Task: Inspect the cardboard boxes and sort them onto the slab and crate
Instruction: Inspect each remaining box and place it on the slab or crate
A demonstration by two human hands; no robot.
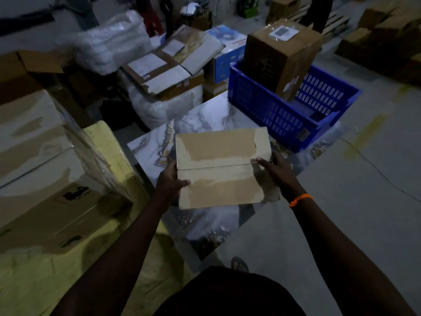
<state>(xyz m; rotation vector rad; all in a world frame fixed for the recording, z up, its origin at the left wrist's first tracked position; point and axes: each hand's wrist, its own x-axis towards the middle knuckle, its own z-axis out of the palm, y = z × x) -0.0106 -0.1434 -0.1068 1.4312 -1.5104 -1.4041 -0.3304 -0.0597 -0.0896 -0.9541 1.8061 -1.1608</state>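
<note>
dim warehouse floor (364,190) held a marble slab (205,118), a blue crate (268,112) at its far corner. left hand (169,181) and right hand (276,172) gripped a flat cardboard box (219,169) by its side edges.

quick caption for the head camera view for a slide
Left hand and right hand hold a flat taped box over the marbled slab; a taller box leans in the blue crate.
</note>
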